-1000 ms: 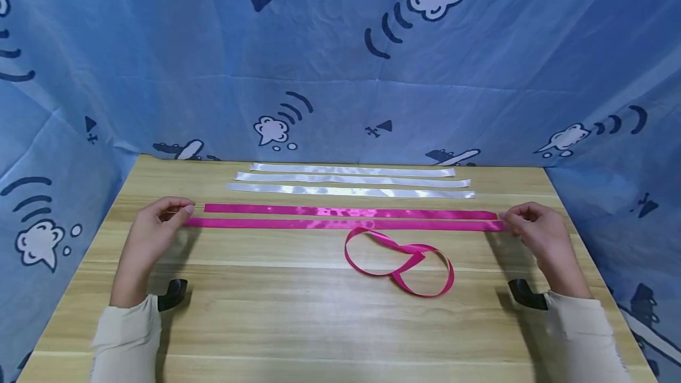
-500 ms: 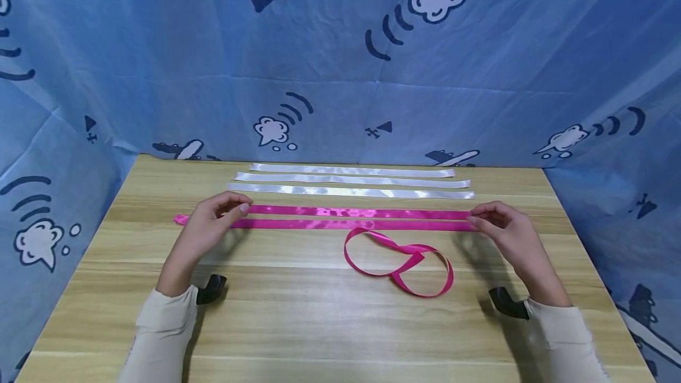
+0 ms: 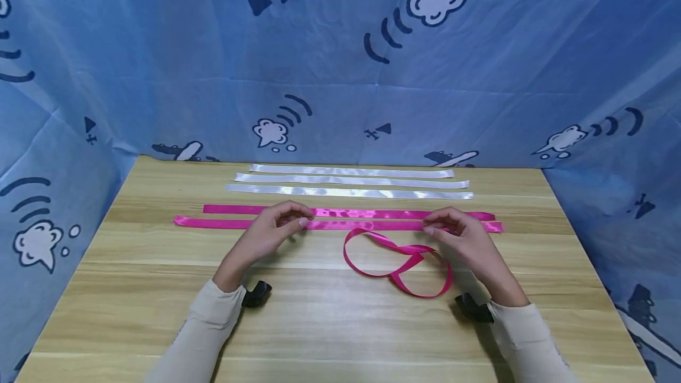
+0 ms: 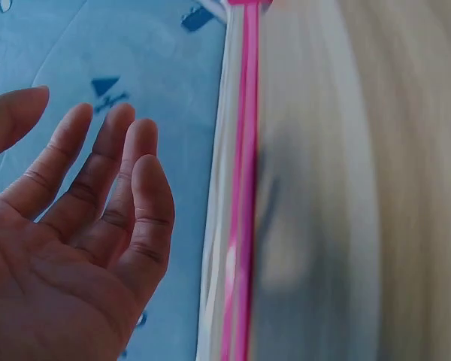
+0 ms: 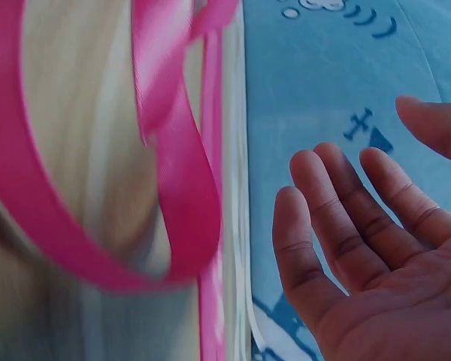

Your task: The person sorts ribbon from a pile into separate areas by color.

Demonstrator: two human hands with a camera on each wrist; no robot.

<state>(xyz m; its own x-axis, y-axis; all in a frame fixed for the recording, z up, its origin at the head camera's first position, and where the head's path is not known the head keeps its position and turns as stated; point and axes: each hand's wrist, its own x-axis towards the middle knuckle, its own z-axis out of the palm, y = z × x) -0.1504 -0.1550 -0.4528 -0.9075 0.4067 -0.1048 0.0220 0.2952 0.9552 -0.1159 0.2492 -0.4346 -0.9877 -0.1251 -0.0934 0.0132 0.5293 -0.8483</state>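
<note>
Two straight pink satin ribbons lie side by side across the table, a farther ribbon (image 3: pixel 367 214) and a nearer ribbon (image 3: pixel 367 225) whose left end is slightly turned up. My left hand (image 3: pixel 266 235) hovers over them left of centre; in the left wrist view its fingers (image 4: pixel 152 195) are loosely bent, with nothing in them. Over the ribbons' right part is my right hand (image 3: pixel 468 238), its fingers (image 5: pixel 293 233) also relaxed and holding nothing. A third pink ribbon (image 3: pixel 412 249) forms a twisted double loop in front, close to the right hand's fingertips.
Three white ribbons, the back one (image 3: pixel 351 171), the middle one (image 3: pixel 351 180) and the front one (image 3: pixel 346 192), lie parallel behind the pink pair. A blue printed curtain (image 3: pixel 330 75) rises beyond the wooden table (image 3: pixel 330 336).
Both hands have left the pink ribbons' outer ends and moved inward toward the middle. The ends now show uncovered. The looped ribbon and white ribbons have stayed in place.
</note>
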